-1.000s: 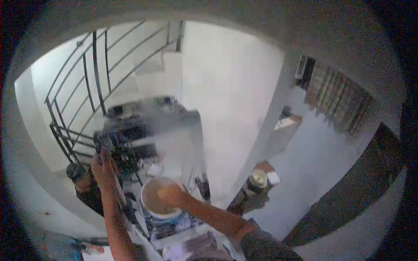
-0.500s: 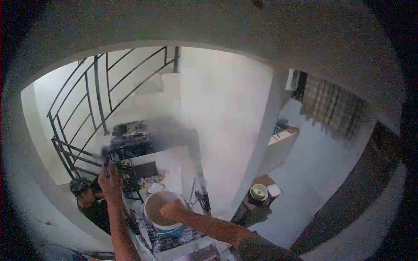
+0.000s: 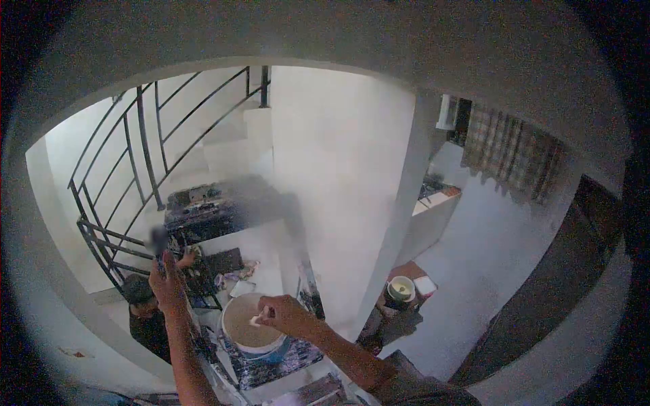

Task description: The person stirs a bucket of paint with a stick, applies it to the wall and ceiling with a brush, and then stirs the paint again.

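Raised at the left, my left hand (image 3: 166, 279) is closed around a dark object (image 3: 158, 238) whose blurred top sticks up above the fingers; its kind cannot be made out. My right hand (image 3: 288, 315) hangs over the right side of a white bucket (image 3: 226, 331) with blue on its lower outside. Its fingers are pinched on a small whitish piece (image 3: 255, 321). Greyish-brown material (image 3: 240, 318) shows inside the bucket. A dark, paint-splattered board (image 3: 271, 369) carries the bucket.
A co-worker (image 3: 142, 304) in dark clothing is lower at the left. Behind runs a black stair railing (image 3: 145, 155). Splattered dark planks (image 3: 203, 210) stand beyond the bucket. Lower right, a small table (image 3: 408, 271) holds a pale bowl (image 3: 401, 289). A patterned curtain (image 3: 511, 152) hangs at right.
My right hand has risen out of the bucket, and a small whitish piece now shows in its fingers. My left hand stays raised. The view has shifted slightly.
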A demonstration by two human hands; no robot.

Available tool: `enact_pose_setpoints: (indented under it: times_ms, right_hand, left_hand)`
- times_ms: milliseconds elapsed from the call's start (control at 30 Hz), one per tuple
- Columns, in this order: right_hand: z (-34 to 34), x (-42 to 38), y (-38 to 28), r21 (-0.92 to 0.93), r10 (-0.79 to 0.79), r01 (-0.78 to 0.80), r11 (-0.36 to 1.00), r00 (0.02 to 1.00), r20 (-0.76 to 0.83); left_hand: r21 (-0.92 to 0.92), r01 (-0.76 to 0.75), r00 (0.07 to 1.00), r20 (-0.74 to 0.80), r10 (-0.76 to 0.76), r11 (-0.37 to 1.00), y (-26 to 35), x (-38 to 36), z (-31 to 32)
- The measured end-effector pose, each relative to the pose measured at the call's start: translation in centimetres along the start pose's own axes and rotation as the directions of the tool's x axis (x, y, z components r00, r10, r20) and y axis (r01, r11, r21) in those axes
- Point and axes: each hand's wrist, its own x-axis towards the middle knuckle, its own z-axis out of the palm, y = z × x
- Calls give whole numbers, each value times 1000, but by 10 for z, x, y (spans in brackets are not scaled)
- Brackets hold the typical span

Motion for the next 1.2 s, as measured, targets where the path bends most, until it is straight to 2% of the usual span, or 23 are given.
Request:
enact_pose_setpoints:
  times_ms: [67,133,167,200,233,300,333,367,400,433,500,533,600,633,700,733,800,867,1000,1067,1133,1167,1200]
  right_hand:
    - [18,0,24,-30,-23,23,999,1000,6]
    - [30,-3,47,-56,-44,45,997,999,13]
    - [35,-2,54,-138,-62,55,989,997,-48]
    - [39,-1,56,-219,-88,63,974,990,-106]
    - [35,-3,47,-214,-96,73,974,991,-98]
    - [20,-14,24,-182,-309,261,948,891,-332]
    - [25,-17,31,-171,-311,269,948,895,-319]
    - [31,-17,44,-112,-176,151,982,949,-263]
    - [36,-18,54,-67,-35,22,997,979,-200]
    - [39,-23,53,-66,-31,19,998,981,-191]
    - [41,-30,45,-246,-39,-17,969,974,-221]
    - [37,-32,37,-252,-47,-11,968,974,-223]
    - [32,-45,19,36,41,-31,999,945,-325]
    - [37,-48,26,33,45,-36,999,945,-325]
    - [55,-54,50,-355,-343,183,917,814,-468]
    - [58,-58,49,-354,-344,184,917,813,-470]
    - [59,-66,46,-100,-110,68,993,850,-516]
    - [60,-69,43,-78,-75,40,996,858,-509]
    - [65,-78,51,-91,-82,42,995,866,-494]
    - [69,-84,68,-14,-56,59,998,818,-573]
    - [64,-86,74,53,-34,90,995,759,-650]
    - [59,-86,71,363,142,159,918,723,-677]
    - [53,-87,67,626,320,238,743,695,-644]
  left_hand:
    - [37,-51,999,-16,52,998,-28,6,5]
    - [242,-260,954,-88,288,935,-49,8,7]
    - [249,-259,954,-87,287,933,-29,1,5]
    - [61,-63,997,-52,66,996,9,-10,4]
    - [-119,150,989,19,-149,981,31,-13,3]
    - [-38,91,995,-33,-93,995,16,-8,8]
    - [40,37,997,-69,-34,999,10,-7,6]
    - [49,44,996,-82,-40,998,14,-7,2]
    - [-59,59,998,-7,-60,997,23,-9,1]
    - [-168,84,995,76,-72,982,25,-13,0]
    - [-149,110,992,80,-99,983,15,-10,0]
    - [-102,49,997,57,-43,994,22,-9,1]
    - [-55,-1,999,41,3,998,15,-9,3]
    - [-83,24,1000,8,-23,996,-1,-5,5]
    - [-113,42,999,-23,-45,993,-5,-5,6]
    - [-89,39,999,-9,-40,995,6,-7,3]
    - [-69,43,999,1,-43,997,8,-7,4]
    - [-226,90,994,-33,-100,970,-9,-6,8]
    - [-167,98,995,16,-97,981,-17,-2,4]
    - [-118,-122,992,-33,119,986,-26,-3,7]
    - [-125,-180,983,-49,175,976,-11,0,9]
    - [-126,-229,973,-63,222,965,-2,-2,9]
    - [-126,-227,974,-57,221,966,4,-6,9]
